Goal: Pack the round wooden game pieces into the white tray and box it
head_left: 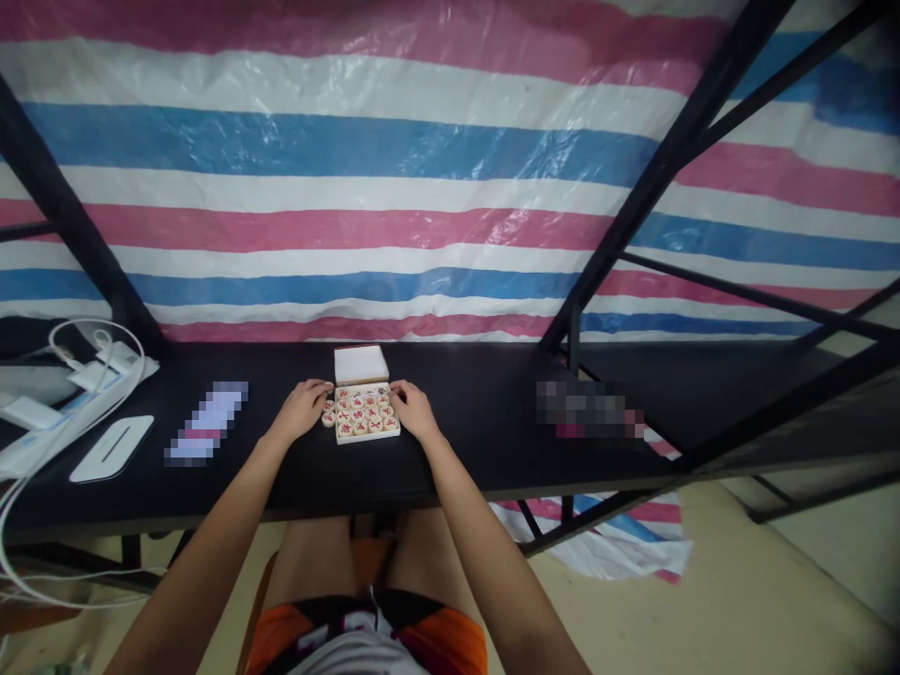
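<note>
An open white box (368,438) of Chinese chess pieces stands on the black desktop. Round wooden discs (358,414) with red characters fill it in rows, and its lid (361,365) is folded back at the far side. My left hand (307,407) rests left of the box with fingers loosely bent and apart. Two loose chess pieces (328,419) lie between that hand and the box. Along the box's right side lies my right hand (414,410), its fingers bent and the tips at the far right edge. What lies under the fingers is hidden.
White cables and a power strip (91,403) crowd the left end of the desk (478,459). A flat white device (113,448) and a blurred-out phone-like object (208,422) lie nearby. Another blurred object (589,410) sits at right. Black metal bars (633,197) frame the desk before striped sheeting (366,150).
</note>
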Demonstrator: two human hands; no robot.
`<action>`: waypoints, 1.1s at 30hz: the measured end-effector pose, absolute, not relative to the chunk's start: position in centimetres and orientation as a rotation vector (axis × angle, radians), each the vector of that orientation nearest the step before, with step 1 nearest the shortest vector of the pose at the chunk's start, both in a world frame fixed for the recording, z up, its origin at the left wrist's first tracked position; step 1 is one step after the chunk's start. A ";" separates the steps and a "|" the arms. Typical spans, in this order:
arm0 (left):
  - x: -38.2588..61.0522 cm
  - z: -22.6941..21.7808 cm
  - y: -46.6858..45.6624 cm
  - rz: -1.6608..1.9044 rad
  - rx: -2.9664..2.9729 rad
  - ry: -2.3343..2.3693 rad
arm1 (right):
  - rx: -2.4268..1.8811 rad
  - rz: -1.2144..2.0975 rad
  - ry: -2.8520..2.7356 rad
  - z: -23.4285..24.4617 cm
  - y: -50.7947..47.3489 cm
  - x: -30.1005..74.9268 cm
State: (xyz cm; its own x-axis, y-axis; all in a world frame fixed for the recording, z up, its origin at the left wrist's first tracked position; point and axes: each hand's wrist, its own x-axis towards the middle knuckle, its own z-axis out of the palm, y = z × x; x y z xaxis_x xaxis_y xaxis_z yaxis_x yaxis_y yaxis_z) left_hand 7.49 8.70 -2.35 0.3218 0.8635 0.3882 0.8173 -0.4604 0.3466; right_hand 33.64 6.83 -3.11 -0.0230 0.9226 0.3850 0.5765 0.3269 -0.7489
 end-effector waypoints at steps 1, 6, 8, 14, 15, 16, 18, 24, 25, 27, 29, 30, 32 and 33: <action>7.3 -2.3 8.7 0.830 2.464 1.586 | -1.369 0.475 -1.717 -3.2 6.9 33.6; 6.0 -2.3 8.9 0.864 2.361 1.632 | -1.434 0.428 -1.718 -3.5 7.0 33.4; 5.7 -2.3 9.0 0.870 2.342 1.647 | -1.451 0.414 -1.721 -3.5 6.9 33.4; 5.6 -2.3 8.9 0.861 2.344 1.618 | -1.485 0.385 -1.746 -3.2 6.7 33.2; 5.6 -2.2 8.8 0.852 2.347 1.618 | -1.486 0.392 -1.745 -3.2 6.8 33.2; 5.6 -2.1 8.7 0.846 2.348 1.622 | -1.485 0.399 -1.744 -3.2 6.8 33.2; 5.7 -1.8 8.4 0.847 2.340 1.634 | -1.483 0.407 -1.742 -3.3 6.9 33.2; 7.1 -0.6 7.4 1.019 2.279 1.574 | -1.444 0.410 -1.731 -3.2 6.9 33.3; 7.4 -0.5 7.3 1.061 2.258 1.540 | -1.438 0.415 -1.726 -3.1 6.8 33.3; 8.0 -0.4 7.1 1.109 2.233 1.468 | -1.434 0.423 -1.720 -3.0 6.8 33.3; 8.7 -0.4 7.0 1.101 2.249 1.384 | -1.437 0.417 -1.717 -3.0 6.8 33.3; 9.0 -0.4 6.9 1.079 2.266 1.343 | -1.440 0.409 -1.717 -3.0 6.8 33.3; 9.5 -0.4 6.6 1.031 2.291 1.284 | -1.449 0.389 -1.714 -3.1 6.8 33.3; 9.8 -0.4 6.6 1.013 2.296 1.267 | -1.454 0.382 -1.714 -3.2 6.8 33.3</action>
State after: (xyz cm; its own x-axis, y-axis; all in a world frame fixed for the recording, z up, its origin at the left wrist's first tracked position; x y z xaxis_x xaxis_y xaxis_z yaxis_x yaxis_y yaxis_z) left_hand 9.78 6.56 -0.42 0.3523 0.8332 0.4263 0.5993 -0.5507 0.5810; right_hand 33.26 6.75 -3.18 0.0203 0.9187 0.3944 0.6645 0.2823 -0.6919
